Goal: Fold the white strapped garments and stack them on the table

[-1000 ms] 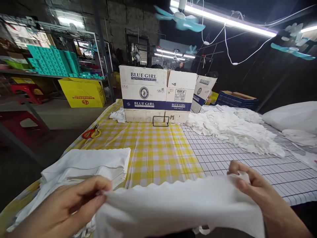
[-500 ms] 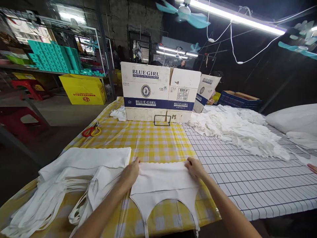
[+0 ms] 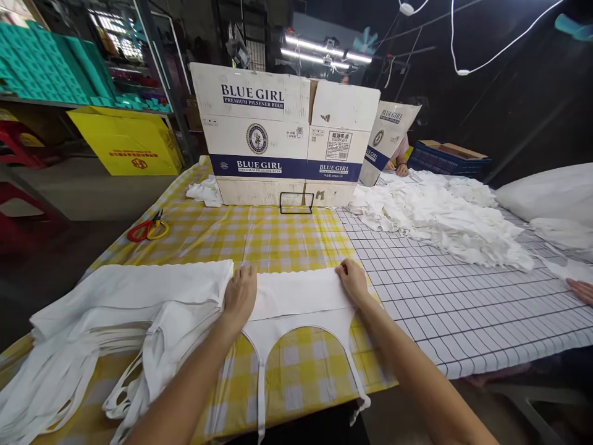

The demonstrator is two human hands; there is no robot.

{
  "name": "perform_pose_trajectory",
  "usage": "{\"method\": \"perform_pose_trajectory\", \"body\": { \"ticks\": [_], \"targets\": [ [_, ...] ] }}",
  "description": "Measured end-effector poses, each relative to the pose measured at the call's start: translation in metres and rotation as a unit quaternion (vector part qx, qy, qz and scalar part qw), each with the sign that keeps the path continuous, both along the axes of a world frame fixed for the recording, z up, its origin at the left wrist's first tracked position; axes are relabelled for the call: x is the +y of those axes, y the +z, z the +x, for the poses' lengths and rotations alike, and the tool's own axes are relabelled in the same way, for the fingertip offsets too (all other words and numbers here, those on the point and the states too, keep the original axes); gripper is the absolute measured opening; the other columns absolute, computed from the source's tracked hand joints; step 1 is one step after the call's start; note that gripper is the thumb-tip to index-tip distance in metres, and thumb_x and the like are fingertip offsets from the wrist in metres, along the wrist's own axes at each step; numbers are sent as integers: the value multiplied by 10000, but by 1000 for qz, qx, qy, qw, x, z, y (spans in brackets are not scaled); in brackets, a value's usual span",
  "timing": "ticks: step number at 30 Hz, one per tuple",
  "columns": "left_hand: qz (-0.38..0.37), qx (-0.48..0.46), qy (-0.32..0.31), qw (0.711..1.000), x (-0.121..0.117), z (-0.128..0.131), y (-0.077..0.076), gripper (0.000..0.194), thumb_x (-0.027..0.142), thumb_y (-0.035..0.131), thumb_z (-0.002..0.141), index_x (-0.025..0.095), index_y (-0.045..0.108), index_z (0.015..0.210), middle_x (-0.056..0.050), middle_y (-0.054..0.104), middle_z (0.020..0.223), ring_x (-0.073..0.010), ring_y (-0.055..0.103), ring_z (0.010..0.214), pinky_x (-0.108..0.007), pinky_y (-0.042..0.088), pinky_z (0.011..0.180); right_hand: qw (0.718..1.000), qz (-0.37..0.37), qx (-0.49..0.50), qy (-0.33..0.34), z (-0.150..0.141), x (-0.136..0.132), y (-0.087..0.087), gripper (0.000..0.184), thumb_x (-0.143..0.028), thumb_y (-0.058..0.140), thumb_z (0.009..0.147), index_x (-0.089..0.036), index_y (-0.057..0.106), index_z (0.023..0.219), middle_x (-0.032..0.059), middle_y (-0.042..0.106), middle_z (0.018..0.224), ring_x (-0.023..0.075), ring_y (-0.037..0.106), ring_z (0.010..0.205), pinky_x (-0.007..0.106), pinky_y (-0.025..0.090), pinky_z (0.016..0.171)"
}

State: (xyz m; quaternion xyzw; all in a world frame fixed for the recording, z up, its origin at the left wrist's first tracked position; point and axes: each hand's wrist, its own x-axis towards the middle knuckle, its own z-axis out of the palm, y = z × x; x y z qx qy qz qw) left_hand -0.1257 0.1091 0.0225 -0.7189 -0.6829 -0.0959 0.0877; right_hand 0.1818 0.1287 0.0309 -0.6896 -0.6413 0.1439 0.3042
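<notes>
A white camisole point(image 3: 296, 303) lies flat on the yellow checked cloth, its wavy hem away from me and its thin straps hanging toward the table's near edge. My left hand point(image 3: 241, 293) is closed at the hem's left corner. At the right corner, my right hand point(image 3: 353, 279) pinches the hem between thumb and fingers. Just left of my left hand rests a pile of white camisoles point(image 3: 139, 287), hems lined up and straps trailing toward me.
Red-and-yellow-handled scissors point(image 3: 148, 228) lie at the left. A large white beer carton point(image 3: 259, 136) stands behind a black wire stand point(image 3: 296, 203). Heaped white garments point(image 3: 435, 210) cover the back right. Another person's hand point(image 3: 580, 290) shows at the right edge.
The camisole, held up close and stretched between both hands a second ago, has been lowered onto the table and laid flat beside the pile. The view has tilted down.
</notes>
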Motion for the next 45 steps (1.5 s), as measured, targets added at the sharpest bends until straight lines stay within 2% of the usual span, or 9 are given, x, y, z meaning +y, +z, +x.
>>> {"method": "perform_pose_trajectory", "body": {
  "ticks": [6, 10, 15, 23, 26, 30, 33, 39, 45],
  "targets": [
    [69, -11, -180, 981, -23, 39, 3, 402, 131, 357, 867, 145, 449, 1258, -137, 460, 1298, -260, 346, 1262, -454, 255, 1054, 991, -86, 72, 76, 19, -91, 50, 246, -346, 409, 852, -181, 567, 759, 18, 588, 691, 148, 533, 640, 255, 408, 603],
    [-17, -67, -338, 939, -40, 85, 6, 484, 296, 396, 887, 252, 317, 1363, -37, 281, 1455, -234, 192, 1348, -459, 148, 1101, 855, -373, 222, 283, 50, -189, 58, 282, -375, 500, 833, -160, 655, 736, 32, 634, 649, 149, 556, 593, 251, 422, 572],
    [-111, -86, -405, 903, -49, 115, -7, 506, 377, 346, 906, 312, 227, 1393, 1, 203, 1482, -234, 156, 1360, -494, 131, 1090, 906, -215, 357, 70, 29, -247, 2, 304, -421, 672, 677, -198, 667, 884, 61, 654, 866, 263, 564, 933, 379, 425, 820],
    [-90, -83, -409, 904, -51, 116, -24, 509, 410, 330, 907, 321, 219, 1396, 8, 188, 1485, -219, 132, 1366, -471, 71, 1103, 751, -299, 584, 75, 3, -286, -28, 377, -535, 608, 717, -177, 567, 607, -55, 381, 409, 158, 536, 505, 339, 433, 650],
    [-90, -80, -411, 904, -50, 116, -23, 510, 412, 320, 909, 311, 217, 1398, 5, 184, 1486, -220, 132, 1366, -476, 67, 1101, 726, -152, 671, -28, 34, -299, -30, 398, -569, 514, 777, -201, 556, 631, -53, 393, 432, 136, 501, 480, 318, 447, 606],
    [-85, -78, -406, 906, -50, 116, -24, 509, 402, 323, 908, 314, 216, 1398, 5, 188, 1485, -223, 134, 1365, -486, 69, 1097, 698, -40, 692, -179, 47, -305, -56, 393, -571, 431, 819, -244, 589, 968, 48, 623, 894, 202, 593, 892, 358, 470, 736],
    [-80, -76, -406, 907, -50, 116, -25, 509, 398, 326, 906, 319, 215, 1397, 9, 185, 1485, -222, 132, 1366, -490, 75, 1096, 724, -107, 621, -279, 26, -308, -79, 495, -601, 507, 739, -211, 537, 1042, 120, 570, 1086, 301, 537, 1040, 422, 472, 734],
    [-74, -77, -405, 908, -50, 117, -27, 512, 387, 348, 900, 311, 235, 1393, 6, 199, 1482, -226, 149, 1362, -487, 84, 1097, 903, 58, 271, -329, -5, -291, -73, 575, -451, 616, 714, -224, 379, 1187, 115, 405, 1240, 286, 408, 1154, 373, 398, 873],
    [-66, -70, -401, 911, -50, 117, -27, 516, 390, 356, 895, 307, 244, 1392, 1, 210, 1478, -226, 151, 1362, -486, 85, 1100, 890, -19, 385, -242, -37, -271, -88, 465, -426, 618, 728, -207, 357, 1045, 94, 513, 1084, 250, 484, 1084, 371, 379, 928]
  ]
}}
